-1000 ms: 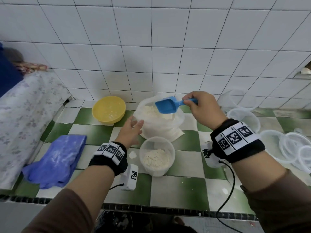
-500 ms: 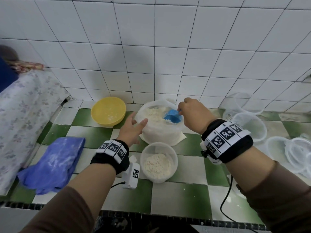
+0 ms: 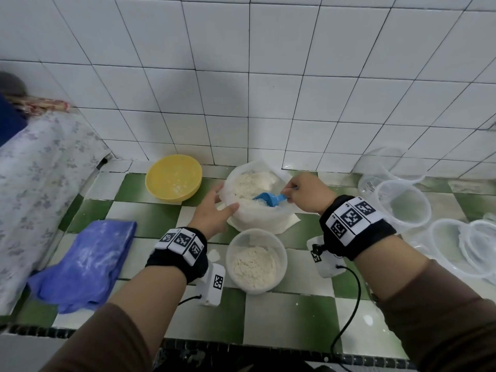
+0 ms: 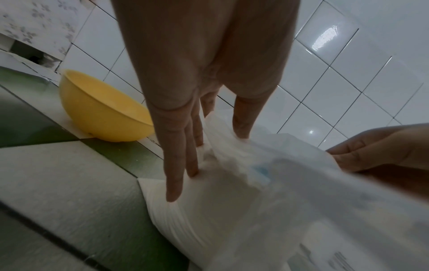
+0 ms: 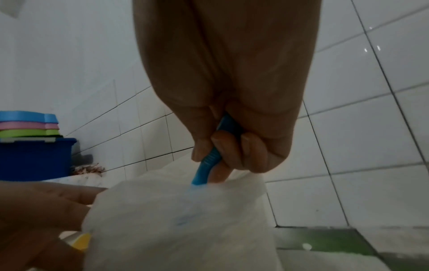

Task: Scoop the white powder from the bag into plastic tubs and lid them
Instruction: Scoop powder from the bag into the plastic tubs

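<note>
A white plastic bag (image 3: 257, 218) of white powder (image 3: 252, 182) stands open on the green-and-white tiled counter. My right hand (image 3: 306, 193) grips the handle of a blue scoop (image 3: 268, 198), whose bowl lies down in the powder inside the bag. In the right wrist view the fingers (image 5: 223, 146) curl round the scoop handle (image 5: 206, 165) above the bag (image 5: 185, 229). My left hand (image 3: 214, 210) rests with straight fingers (image 4: 174, 165) against the left side of the bag (image 4: 232, 210), thumb at its rim. A clear plastic tub (image 3: 256, 260), partly filled with powder, stands just in front of the bag.
A yellow bowl (image 3: 173, 177) sits left of the bag by the wall. A blue cloth (image 3: 83, 264) lies at front left. Several empty clear tubs (image 3: 402, 205) and lids (image 3: 472, 248) crowd the right side. A flowered cloth (image 3: 35, 183) covers the surface at far left.
My right hand has lowered the blue scoop from above the bag down into the powder. My left hand has stayed against the bag's left side.
</note>
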